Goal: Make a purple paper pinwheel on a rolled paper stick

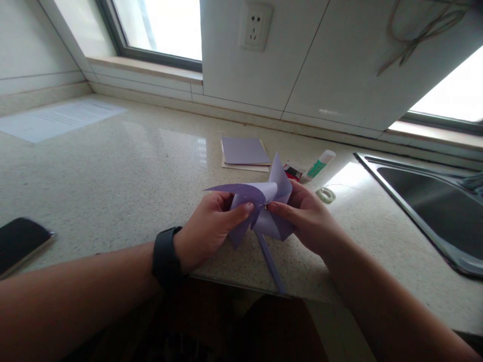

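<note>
A purple paper pinwheel (269,193) is held between my two hands above the counter's front edge. My left hand (217,221) grips its left blades, thumb on the paper near the centre. On the other side my right hand (305,213) pinches the pinwheel, its thumb tip beside a small shiny pin (265,206) at the middle. A purple stick (270,264) slants down from beneath the blades to the counter edge. The fingers behind the paper are partly hidden.
Behind the pinwheel lie a stack of purple paper (246,152), a small red and black packet (293,172), a glue stick (320,165) and a coil of string (325,195). A metal sink (415,221) is at right, a phone (23,244) and printed sheet (60,118) at left.
</note>
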`<state>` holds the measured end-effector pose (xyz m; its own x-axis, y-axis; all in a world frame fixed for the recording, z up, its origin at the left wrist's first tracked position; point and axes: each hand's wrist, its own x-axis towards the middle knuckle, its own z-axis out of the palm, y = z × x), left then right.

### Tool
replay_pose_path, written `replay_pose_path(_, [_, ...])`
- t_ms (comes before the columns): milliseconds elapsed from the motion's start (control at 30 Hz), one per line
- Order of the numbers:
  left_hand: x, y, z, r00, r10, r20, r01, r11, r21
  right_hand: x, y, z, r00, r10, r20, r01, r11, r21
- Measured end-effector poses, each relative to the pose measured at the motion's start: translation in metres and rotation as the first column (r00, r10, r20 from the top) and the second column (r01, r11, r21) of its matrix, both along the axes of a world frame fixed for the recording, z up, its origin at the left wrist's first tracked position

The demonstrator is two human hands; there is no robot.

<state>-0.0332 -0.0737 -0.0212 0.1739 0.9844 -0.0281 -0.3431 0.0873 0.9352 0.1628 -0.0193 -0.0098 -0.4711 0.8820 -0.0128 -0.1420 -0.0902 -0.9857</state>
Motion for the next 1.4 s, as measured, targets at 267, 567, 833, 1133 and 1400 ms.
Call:
replay_pose_path(267, [-0.0002, 0.0, 0.0004, 1.0, 0.003, -0.002, -0.003, 1.0, -0.005, 0.0014, 0.0007, -0.0001, 0.998, 0.056, -0.031, -0.057, 0.998, -0.021])
replay_pose_path(567, [0.0001, 0.001, 0.0012, 0.998, -0.027, 0.053, 0.029, 0.999, -0.043, 0.0038, 0.0016, -0.0002, 0.998, 0.059, 0.003, -0.059, 0.998, -0.026])
replay_pose_path(833, [-0.0017, 0.0029, 0.0032, 0.998, -0.035, 0.047, 0.04, 0.993, -0.11, 0.0051, 0.0024, -0.0013, 0.998, 0.063, -0.026, -0.065, 0.995, -0.07])
replay_pose_path(1133, [-0.0021, 0.0034, 0.0041, 0.995, -0.059, 0.08, 0.07, 0.988, -0.139, 0.0054, 0.0021, 0.0, 0.995, 0.091, -0.041, -0.094, 0.993, -0.065])
replay_pose_path(1400, [-0.004, 0.0051, -0.0027, 0.993, -0.065, 0.097, 0.077, 0.988, -0.132, 0.0048, 0.0013, -0.0007, 0.995, 0.099, -0.011, -0.099, 0.994, -0.034])
